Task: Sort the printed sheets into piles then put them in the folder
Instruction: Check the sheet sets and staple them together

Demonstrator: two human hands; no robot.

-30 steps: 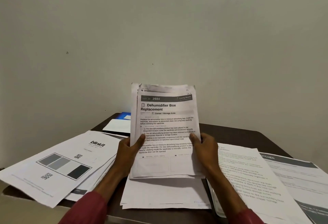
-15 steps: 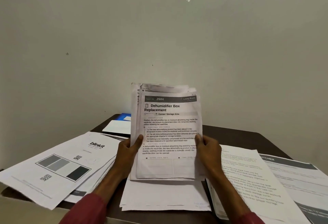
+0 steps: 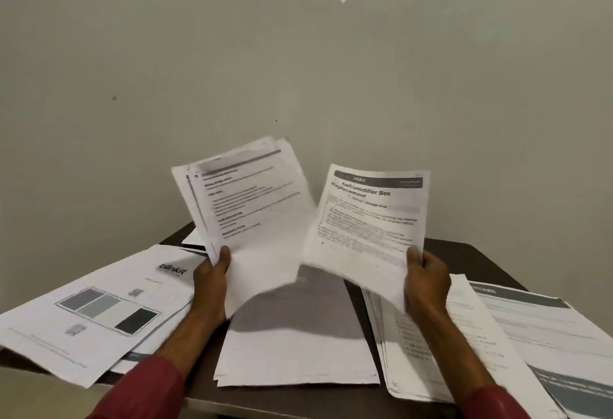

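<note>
Fingers (image 3: 225,256) of the left hand (image 3: 210,282) pinch a thin stack (image 3: 255,206); the right hand (image 3: 428,281) pinches one sheet (image 3: 371,216), both above the table's (image 3: 481,252) middle. This looks like light, floppy paper, best gripped at its bottom edge.

We see soft, dim, greenish light spread evenly over the wall (image 3: 298,53). The held sheets (image 3: 252,206) are smeared by motion blur, their print hardly sharp, and cast a grey shadow onto the middle pile (image 3: 298,352); outer papers (image 3: 83,319) look stretched by the wide lens
</note>
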